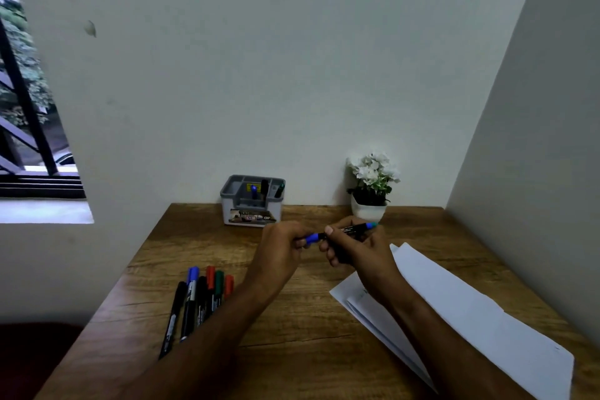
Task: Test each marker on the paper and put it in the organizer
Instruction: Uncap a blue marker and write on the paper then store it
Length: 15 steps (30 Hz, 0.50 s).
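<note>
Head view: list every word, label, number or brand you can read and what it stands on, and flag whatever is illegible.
"OP": on the printed label across the front of the grey organizer; the rest of that label is blurred.
White print on the barrel of the blue marker held in both hands: too small to read.
Print on the loose markers lying on the desk: too blurred to read.
Paper: no readable writing.

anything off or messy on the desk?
Nothing spilled or damaged. The paper lies skewed to the desk edge, its sheets fanned unevenly. Loose markers lie in a neat row; three stand in the organizer.
</note>
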Tool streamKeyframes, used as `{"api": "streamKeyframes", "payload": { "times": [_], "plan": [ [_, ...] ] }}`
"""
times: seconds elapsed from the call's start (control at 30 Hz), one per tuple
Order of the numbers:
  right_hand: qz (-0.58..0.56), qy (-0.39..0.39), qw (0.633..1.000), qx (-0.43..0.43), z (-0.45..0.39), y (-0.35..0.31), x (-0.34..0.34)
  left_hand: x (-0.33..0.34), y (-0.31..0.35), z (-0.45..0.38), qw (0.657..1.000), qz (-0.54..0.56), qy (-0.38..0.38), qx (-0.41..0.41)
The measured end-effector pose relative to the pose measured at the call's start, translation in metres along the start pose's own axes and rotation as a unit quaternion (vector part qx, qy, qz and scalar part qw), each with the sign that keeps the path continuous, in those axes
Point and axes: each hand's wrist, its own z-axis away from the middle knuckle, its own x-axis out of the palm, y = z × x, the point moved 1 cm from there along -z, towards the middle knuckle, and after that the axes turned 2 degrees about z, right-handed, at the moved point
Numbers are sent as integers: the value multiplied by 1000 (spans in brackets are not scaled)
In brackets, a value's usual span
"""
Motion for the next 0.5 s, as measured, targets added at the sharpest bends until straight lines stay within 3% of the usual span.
{"api": "streamKeyframes", "payload": {
  "times": [0.13, 0.27, 0.37, 0.5],
  "plan": [
    [30, -7, 999, 10, -12, -4, 8, -28, -6, -5, 999, -16, 20, -41],
    [125, -32, 991, -41, -27, -8, 22, -50, -17, -11, 986, 91, 75, -118],
    [245, -54, 965, -84, -39, -4, 35, -57, -22, -14, 963, 193, 129, -138],
    [345, -39, 925, -154, -58, -3, 62, -66, -19, -22, 949, 237, 172, -117]
  ]
}}
